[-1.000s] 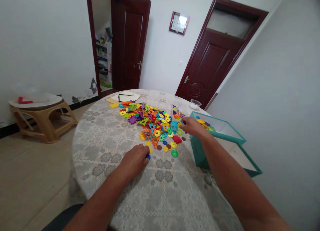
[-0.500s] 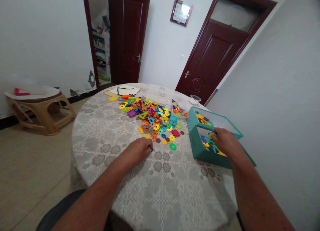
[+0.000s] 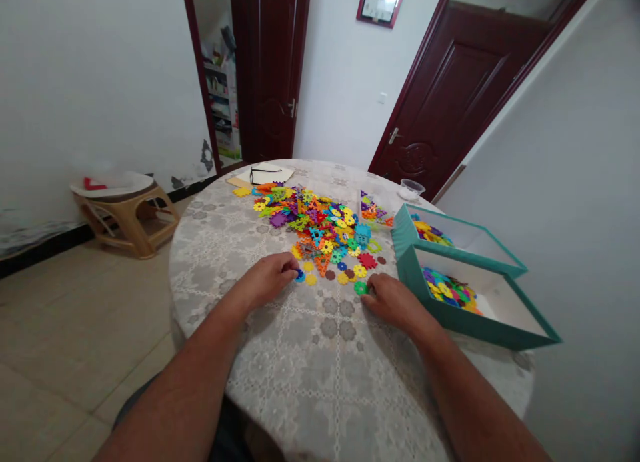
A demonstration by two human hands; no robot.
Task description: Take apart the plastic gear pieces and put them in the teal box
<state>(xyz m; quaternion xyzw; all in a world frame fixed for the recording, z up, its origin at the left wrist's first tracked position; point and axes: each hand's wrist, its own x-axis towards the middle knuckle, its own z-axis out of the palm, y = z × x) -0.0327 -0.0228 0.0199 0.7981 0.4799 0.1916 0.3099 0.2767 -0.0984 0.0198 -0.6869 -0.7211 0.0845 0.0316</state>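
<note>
My left hand [image 3: 270, 277] is closed, its fingertips pinching blue snowflake-shaped plastic discs [image 3: 300, 275] at the near left edge of the heap. My right hand [image 3: 393, 297] rests low over the tablecloth, thumb and fingers closed at the right edge of a green notched disc [image 3: 361, 288]. Between the hands lie loose yellow discs [image 3: 343, 279] and a brown disc [image 3: 331, 275]. Behind them spreads a heap of colourful interlocking plastic pieces [image 3: 320, 225], with a red square piece [image 3: 367, 261] at its right side.
Two teal boxes [image 3: 480, 329] with piled plastic pieces stand at the right of the round table [image 3: 300, 382]. Eyeglasses [image 3: 265, 173] lie on paper at the back left, and a clear bowl [image 3: 412, 187] sits at the back right. A stool [image 3: 130, 215] stands beyond the table.
My right hand has left the near teal box and come left to the green disc. My left hand stays near the heap's edge with blue pieces. The view has shifted.
</note>
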